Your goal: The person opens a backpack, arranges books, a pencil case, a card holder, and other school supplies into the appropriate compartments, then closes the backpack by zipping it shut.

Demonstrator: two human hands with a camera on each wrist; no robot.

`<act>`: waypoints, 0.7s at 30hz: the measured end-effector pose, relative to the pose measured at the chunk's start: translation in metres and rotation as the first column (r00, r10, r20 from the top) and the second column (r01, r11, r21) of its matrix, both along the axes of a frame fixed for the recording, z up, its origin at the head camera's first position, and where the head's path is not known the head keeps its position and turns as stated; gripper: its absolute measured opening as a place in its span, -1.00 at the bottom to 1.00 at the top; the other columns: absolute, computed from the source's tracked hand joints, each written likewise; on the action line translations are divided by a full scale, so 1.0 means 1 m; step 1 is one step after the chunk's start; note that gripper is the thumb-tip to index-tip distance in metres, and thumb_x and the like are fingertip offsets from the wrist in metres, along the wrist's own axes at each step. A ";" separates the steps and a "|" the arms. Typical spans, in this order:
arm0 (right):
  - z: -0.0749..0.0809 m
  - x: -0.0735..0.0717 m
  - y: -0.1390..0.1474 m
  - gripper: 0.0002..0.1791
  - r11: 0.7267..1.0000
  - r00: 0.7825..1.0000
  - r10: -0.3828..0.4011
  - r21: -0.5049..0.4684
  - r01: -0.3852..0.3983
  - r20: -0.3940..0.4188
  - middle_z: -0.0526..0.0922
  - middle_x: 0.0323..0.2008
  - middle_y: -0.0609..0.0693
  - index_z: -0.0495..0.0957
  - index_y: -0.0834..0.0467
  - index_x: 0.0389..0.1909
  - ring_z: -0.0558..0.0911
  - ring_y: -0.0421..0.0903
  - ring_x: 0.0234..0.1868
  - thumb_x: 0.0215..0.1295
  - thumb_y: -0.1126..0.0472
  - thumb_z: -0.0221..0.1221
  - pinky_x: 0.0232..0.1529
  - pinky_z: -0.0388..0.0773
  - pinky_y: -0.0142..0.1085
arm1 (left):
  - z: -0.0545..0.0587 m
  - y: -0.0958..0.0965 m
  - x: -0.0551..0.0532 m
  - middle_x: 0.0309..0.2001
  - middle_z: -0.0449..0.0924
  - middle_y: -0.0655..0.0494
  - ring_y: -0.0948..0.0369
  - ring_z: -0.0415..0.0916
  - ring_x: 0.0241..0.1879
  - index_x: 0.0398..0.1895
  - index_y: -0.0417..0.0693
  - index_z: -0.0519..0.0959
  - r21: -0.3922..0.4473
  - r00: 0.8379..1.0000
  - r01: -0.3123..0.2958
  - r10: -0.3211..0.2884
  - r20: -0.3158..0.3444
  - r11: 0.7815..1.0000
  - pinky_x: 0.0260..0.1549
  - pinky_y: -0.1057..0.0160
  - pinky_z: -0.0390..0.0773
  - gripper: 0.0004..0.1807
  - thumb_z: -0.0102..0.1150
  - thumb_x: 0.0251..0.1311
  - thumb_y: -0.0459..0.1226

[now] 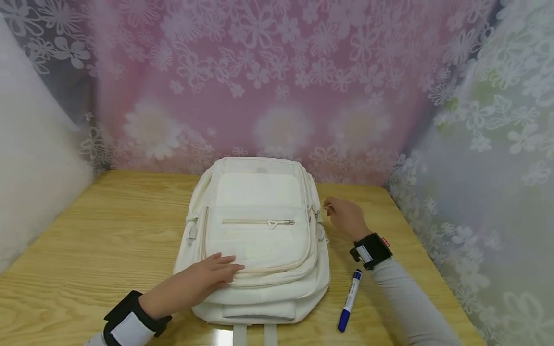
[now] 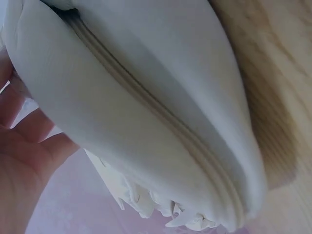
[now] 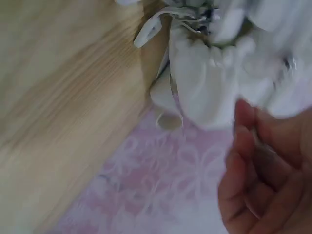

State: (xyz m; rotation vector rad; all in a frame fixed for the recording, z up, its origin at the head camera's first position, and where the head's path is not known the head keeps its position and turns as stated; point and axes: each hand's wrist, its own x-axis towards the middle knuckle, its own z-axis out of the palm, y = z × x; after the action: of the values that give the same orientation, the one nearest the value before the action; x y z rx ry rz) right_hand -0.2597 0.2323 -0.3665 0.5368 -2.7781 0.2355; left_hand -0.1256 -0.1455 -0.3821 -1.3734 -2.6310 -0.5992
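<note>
Head view: a cream-white fabric backpack (image 1: 259, 250) lies front up in the middle of a light wood-grain desk (image 1: 130, 230), both hands at it.
The right hand (image 1: 346, 217) has its grip pinching a thin, pale zipper pull (image 1: 322, 208) at the backpack's right edge; blur in the right wrist view hides finer detail. The left hand (image 1: 212, 275) has a released grip, its extended fingers resting on the lower front, below a short horizontal zipper (image 1: 255, 221). A slim white marker with blue ends (image 1: 349, 302) lies right of the backpack, near the right forearm. Beyond the desk hangs a pink curtain with white flowers (image 1: 242, 110).
</note>
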 end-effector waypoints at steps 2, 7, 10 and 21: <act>-0.002 -0.011 -0.008 -0.90 1.000 1.000 0.011 -0.015 -0.011 0.016 0.65 -0.45 0.01 0.56 0.15 -0.24 0.53 -0.15 -0.57 0.31 0.31 0.08 -0.65 0.34 -0.36 | 0.000 0.000 -0.001 0.13 0.54 0.07 0.03 0.47 0.15 0.16 0.05 0.45 -0.006 1.000 0.002 -0.002 0.018 1.000 0.05 0.04 0.50 -0.62 0.07 0.27 -0.21; 0.002 -0.019 -0.029 -0.89 0.996 0.994 0.078 -0.058 -0.073 0.075 0.58 -0.33 0.12 0.55 0.23 -0.24 0.55 0.00 -0.38 0.28 0.38 0.06 -0.40 0.51 -0.21 | 0.013 0.002 -0.009 0.09 0.53 0.14 0.14 0.46 0.12 0.14 0.02 0.47 -0.033 0.994 0.053 -0.049 0.102 0.998 0.06 0.17 0.50 -0.64 0.07 0.28 -0.20; 0.004 -0.015 -0.034 -0.77 0.993 0.991 0.113 -0.032 -0.111 0.069 0.55 -0.12 0.22 0.54 0.32 -0.12 0.55 0.14 -0.11 0.21 0.50 0.07 -0.12 0.54 -0.06 | 0.027 0.004 -0.016 0.03 0.56 0.17 0.22 0.49 0.03 0.04 0.00 0.52 -0.053 0.984 0.111 -0.102 0.145 0.992 -0.01 0.24 0.51 -0.72 0.06 0.29 -0.21; 0.008 0.005 -0.026 -0.46 0.968 0.936 0.247 -0.027 -0.248 0.250 0.09 0.38 0.31 0.37 0.40 0.18 0.18 0.30 0.34 0.09 0.52 0.07 0.02 0.43 0.07 | 0.086 0.039 -0.073 -0.17 0.61 0.21 0.31 0.54 -0.16 -0.13 -0.03 0.58 -0.080 0.992 0.066 -0.057 0.109 0.995 -0.17 0.28 0.53 -0.84 0.04 0.32 -0.25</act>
State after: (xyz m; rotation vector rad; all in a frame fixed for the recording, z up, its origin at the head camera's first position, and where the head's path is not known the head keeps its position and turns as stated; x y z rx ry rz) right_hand -0.2548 0.2068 -0.3582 0.9199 -2.9493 0.3763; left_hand -0.1989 -0.1061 -0.2959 -1.4908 -2.7343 -0.5922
